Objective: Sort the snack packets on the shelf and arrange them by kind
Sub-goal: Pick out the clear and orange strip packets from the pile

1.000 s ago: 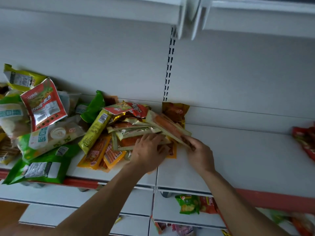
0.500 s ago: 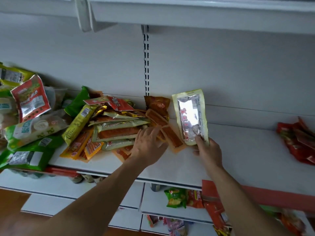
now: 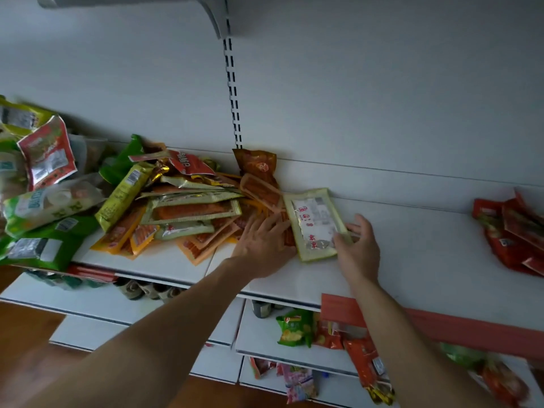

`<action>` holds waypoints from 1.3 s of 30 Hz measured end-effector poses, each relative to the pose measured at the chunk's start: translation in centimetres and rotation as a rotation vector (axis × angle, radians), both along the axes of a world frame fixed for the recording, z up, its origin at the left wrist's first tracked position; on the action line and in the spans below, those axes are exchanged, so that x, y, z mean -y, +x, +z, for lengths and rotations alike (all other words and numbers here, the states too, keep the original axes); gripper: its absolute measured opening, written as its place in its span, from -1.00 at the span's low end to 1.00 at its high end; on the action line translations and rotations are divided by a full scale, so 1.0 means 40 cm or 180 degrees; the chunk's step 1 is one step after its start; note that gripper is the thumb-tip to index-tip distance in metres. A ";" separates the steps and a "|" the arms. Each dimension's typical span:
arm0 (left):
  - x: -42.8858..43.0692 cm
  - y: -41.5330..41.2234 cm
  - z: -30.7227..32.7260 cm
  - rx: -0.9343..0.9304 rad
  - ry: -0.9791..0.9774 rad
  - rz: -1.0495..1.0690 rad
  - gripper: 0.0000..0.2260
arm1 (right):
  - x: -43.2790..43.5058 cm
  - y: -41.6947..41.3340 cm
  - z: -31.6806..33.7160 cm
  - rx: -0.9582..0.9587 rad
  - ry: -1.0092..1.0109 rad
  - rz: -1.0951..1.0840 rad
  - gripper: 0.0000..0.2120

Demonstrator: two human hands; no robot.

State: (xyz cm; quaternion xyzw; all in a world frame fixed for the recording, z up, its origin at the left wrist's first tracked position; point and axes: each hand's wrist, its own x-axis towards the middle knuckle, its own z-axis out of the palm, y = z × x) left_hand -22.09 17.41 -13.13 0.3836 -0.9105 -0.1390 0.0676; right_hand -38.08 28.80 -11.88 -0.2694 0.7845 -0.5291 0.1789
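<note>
A pale green packet (image 3: pixel 313 222) with a silver back lies flat on the white shelf (image 3: pixel 418 260), just right of a heap of snack packets (image 3: pixel 188 213). My right hand (image 3: pixel 357 248) holds the packet's near right corner, thumb on top. My left hand (image 3: pixel 262 245) rests with spread straight fingers on orange packets (image 3: pixel 259 192) at the heap's right edge. Green and yellow packets (image 3: pixel 123 195) lie further left in the heap.
Red packets (image 3: pixel 512 234) are piled at the shelf's far right. Bare shelf lies between them and my right hand. Larger green and red bags (image 3: pixel 44 201) crowd the left end. Lower shelves (image 3: pixel 294 331) hold more packets. An upper shelf bracket (image 3: pixel 217 19) hangs overhead.
My right hand pulled the pale green packet out of the heap, lifted it upright, then laid it flat on the shelf to the right. My left hand stayed on the heap.
</note>
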 end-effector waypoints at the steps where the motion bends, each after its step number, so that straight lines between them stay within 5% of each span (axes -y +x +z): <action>1: -0.005 0.003 -0.005 -0.0079 0.0017 0.0003 -0.29 | 0.000 0.002 -0.001 0.0027 -0.0008 0.0018 -0.46; 6: 0.012 0.017 0.001 -0.0282 0.0413 -0.0102 -0.43 | 0.007 -0.007 -0.002 0.0146 -0.0010 0.0045 -0.65; 10: -0.011 0.028 0.044 -0.1789 0.1353 0.0475 -0.56 | -0.001 -0.004 0.012 0.0307 -0.0528 0.0085 -0.72; 14: -0.018 0.038 0.092 -0.2718 0.2406 0.1004 -0.41 | 0.024 0.036 0.055 0.0470 -0.1097 0.0332 -0.74; 17: -0.003 0.061 0.131 -0.3297 0.3367 0.1138 -0.64 | 0.062 0.100 0.079 0.0558 -0.1127 0.0648 -0.77; 22: 0.044 0.184 0.168 -0.3655 0.3137 0.1676 -0.85 | 0.146 0.246 0.072 0.0580 -0.0823 0.0979 -0.78; 25: 0.099 0.301 0.183 -0.4070 0.2695 0.2060 -0.83 | 0.200 0.325 0.076 -0.0174 -0.0667 0.1241 -0.71; 28: 0.155 0.420 0.187 -0.4281 0.2359 0.2409 -0.86 | 0.253 0.415 0.089 -0.1099 -0.0654 0.2188 -0.46; 33: 0.215 0.534 0.177 -0.4270 0.1968 0.2522 -0.91 | 0.353 0.487 0.095 -0.2449 0.0697 0.2637 0.04; 39: 0.259 0.578 0.148 -0.4218 0.2236 0.2648 -0.95 | 0.412 0.475 0.112 -0.2649 0.1079 0.2660 -0.02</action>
